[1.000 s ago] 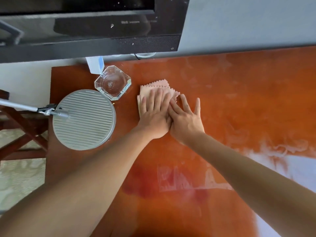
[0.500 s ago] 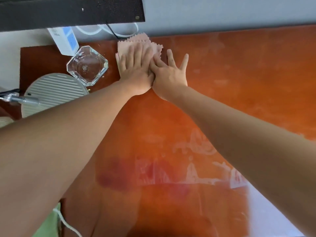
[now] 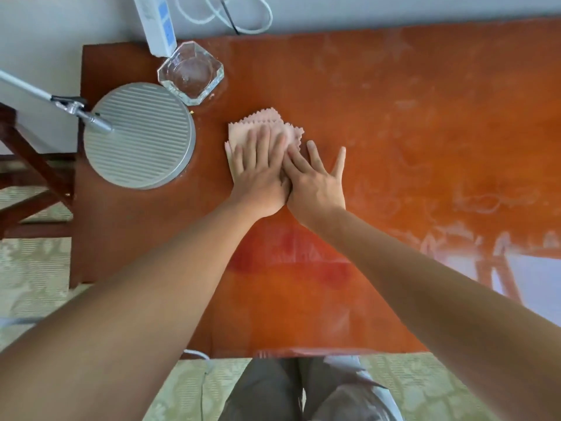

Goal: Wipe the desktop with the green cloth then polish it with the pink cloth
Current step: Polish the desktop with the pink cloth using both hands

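Hands flat and open, left hand (image 3: pixel 261 174) pressing pink cloth (image 3: pixel 267 129), right hand (image 3: pixel 315 180) partly on desktop (image 3: pixel 394 117): best polished with even pressure, overlapping passes.

Glossy orange desktop (image 3: pixel 394 123) (streaky sheen): pink cloth (image 3: pixel 282 123), glass ashtray (image 3: pixel 191 71), round ribbed lamp base (image 3: pixel 142 138).

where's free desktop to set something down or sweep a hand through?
Free: the orange wooden desktop right of the right hand, out to the frame edge, and the near strip below both forearms. Crowded: the far-left corner, where the round ribbed silver lamp base, clear glass ashtray and white power strip cluster. Left hand presses the pink cloth flat.
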`<state>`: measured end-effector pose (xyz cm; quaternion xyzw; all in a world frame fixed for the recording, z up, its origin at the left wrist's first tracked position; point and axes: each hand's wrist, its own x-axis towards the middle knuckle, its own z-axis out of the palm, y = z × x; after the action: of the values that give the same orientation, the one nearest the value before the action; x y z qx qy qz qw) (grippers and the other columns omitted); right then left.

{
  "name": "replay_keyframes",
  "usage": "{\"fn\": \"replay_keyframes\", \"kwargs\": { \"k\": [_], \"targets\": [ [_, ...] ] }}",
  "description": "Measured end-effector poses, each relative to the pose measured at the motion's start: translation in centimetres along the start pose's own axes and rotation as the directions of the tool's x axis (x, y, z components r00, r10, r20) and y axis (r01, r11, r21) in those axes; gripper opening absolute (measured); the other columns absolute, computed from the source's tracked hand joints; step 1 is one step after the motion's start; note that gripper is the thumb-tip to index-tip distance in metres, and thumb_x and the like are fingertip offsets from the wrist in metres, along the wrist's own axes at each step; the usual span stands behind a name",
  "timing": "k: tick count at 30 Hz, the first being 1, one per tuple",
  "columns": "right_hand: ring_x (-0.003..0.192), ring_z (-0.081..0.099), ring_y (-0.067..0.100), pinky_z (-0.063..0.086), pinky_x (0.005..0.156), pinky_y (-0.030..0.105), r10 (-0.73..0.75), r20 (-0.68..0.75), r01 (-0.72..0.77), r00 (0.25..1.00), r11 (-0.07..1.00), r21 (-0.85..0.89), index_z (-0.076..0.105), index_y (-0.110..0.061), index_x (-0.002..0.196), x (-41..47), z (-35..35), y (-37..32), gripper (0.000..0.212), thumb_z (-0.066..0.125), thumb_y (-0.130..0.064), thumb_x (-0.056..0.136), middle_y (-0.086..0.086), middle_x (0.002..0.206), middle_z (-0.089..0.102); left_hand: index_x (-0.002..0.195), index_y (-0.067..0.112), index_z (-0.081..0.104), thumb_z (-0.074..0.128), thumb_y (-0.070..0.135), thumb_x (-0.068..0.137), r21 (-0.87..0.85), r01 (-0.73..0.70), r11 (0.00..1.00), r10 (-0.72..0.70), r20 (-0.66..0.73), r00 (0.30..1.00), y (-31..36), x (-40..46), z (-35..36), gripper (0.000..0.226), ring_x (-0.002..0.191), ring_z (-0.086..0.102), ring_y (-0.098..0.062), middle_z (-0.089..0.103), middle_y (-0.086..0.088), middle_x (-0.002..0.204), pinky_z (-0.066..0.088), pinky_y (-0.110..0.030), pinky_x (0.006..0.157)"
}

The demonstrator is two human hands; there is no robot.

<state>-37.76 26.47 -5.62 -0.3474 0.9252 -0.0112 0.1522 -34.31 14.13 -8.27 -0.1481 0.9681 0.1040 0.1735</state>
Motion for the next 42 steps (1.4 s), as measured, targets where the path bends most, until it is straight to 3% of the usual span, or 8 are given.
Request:
{"fn": "replay_keyframes", "kwargs": {
  "k": [7, 11, 18, 23, 30, 35, 42],
  "targets": [
    [0.154, 0.0, 0.027, -0.01, 0.112, 0.072, -0.008, 0.027, 0.007, 1.0, 0.999, 0.032, 0.015, -0.022, 0.16, -6.1, 1.5, -1.7, 0.06, 0.032, -0.03, 0.103, -0.005, 0.167, 0.013, 0.158, 0.025, -0.022, 0.019, 0.045, 0.102, 0.005, -0.023, 1.0, 0.023, -0.014, 1.0, 0.8, -6.6, 2.8, 0.072, 0.152, -0.028, -0.026, -0.027, -0.006, 0.166, -0.011, -0.051, 0.124],
    [0.154, 0.001, 0.027, -0.009, 0.112, 0.073, -0.028, 0.049, 0.026, 0.998, 0.999, 0.043, 0.014, -0.023, 0.16, -9.1, 2.1, -2.3, 0.062, 0.033, -0.032, 0.101, -0.006, 0.167, 0.012, 0.154, 0.026, -0.028, 0.018, 0.044, 0.101, -0.005, -0.017, 1.0, 0.017, -0.012, 1.0, 1.2, -9.6, 4.2, 0.072, 0.151, -0.03, -0.026, -0.029, -0.006, 0.165, -0.017, -0.05, 0.122],
    [0.153, 0.006, 0.033, -0.007, 0.111, 0.073, -0.062, 0.061, 0.062, 0.996, 0.998, 0.007, 0.02, -0.021, 0.159, -8.5, 2.1, -1.7, 0.064, 0.019, -0.038, 0.098, -0.004, 0.165, 0.021, 0.148, 0.026, -0.035, 0.001, 0.047, 0.092, 0.001, -0.004, 1.0, 0.004, 0.037, 0.999, 1.1, -9.1, 3.9, 0.07, 0.148, -0.036, -0.027, -0.036, -0.006, 0.162, -0.023, -0.049, 0.119],
    [0.154, 0.002, 0.031, -0.01, 0.111, 0.073, -0.022, -0.005, 0.022, 1.0, 0.999, 0.03, 0.014, -0.027, 0.16, -4.8, 1.6, -0.7, 0.059, 0.027, -0.033, 0.102, -0.01, 0.166, 0.015, 0.156, 0.026, -0.025, 0.014, 0.042, 0.101, -0.012, -0.025, 1.0, 0.026, 0.057, 0.998, 0.7, -4.8, 1.7, 0.069, 0.149, -0.035, -0.026, -0.035, -0.005, 0.163, -0.019, -0.051, 0.121],
    [0.153, 0.006, 0.034, -0.007, 0.112, 0.073, -0.052, -0.054, 0.051, 0.997, 0.998, -0.02, 0.019, -0.028, 0.159, 1.3, -0.1, 1.7, 0.056, 0.027, -0.033, 0.104, -0.009, 0.164, 0.022, 0.159, 0.028, -0.017, 0.023, 0.044, 0.102, -0.016, 0.016, 1.0, -0.015, 0.025, 1.0, 0.7, 1.6, -0.5, 0.071, 0.152, -0.027, -0.024, -0.026, -0.002, 0.167, -0.021, -0.047, 0.118],
    [0.153, -0.001, 0.031, -0.007, 0.114, 0.071, 0.016, -0.036, -0.015, 0.999, 0.999, 0.039, 0.01, -0.029, 0.16, 0.2, 0.3, 0.8, 0.059, 0.027, -0.029, 0.104, -0.01, 0.166, 0.013, 0.158, 0.029, -0.019, 0.02, 0.044, 0.102, -0.003, 0.006, 1.0, -0.006, 0.019, 1.0, 0.6, 0.9, -0.1, 0.07, 0.152, -0.028, -0.024, -0.027, -0.002, 0.166, -0.021, -0.047, 0.118],
    [0.153, 0.001, 0.031, -0.005, 0.114, 0.07, -0.012, -0.035, 0.015, 0.999, 0.997, 0.081, 0.013, -0.026, 0.16, -5.6, 2.0, -0.7, 0.059, 0.031, -0.027, 0.103, -0.007, 0.166, 0.014, 0.158, 0.029, -0.019, 0.014, 0.044, 0.098, 0.016, -0.012, 1.0, 0.012, -0.021, 1.0, 1.0, -5.1, 2.8, 0.07, 0.153, -0.026, -0.025, -0.024, -0.005, 0.167, -0.016, -0.05, 0.122]
  ]
}}
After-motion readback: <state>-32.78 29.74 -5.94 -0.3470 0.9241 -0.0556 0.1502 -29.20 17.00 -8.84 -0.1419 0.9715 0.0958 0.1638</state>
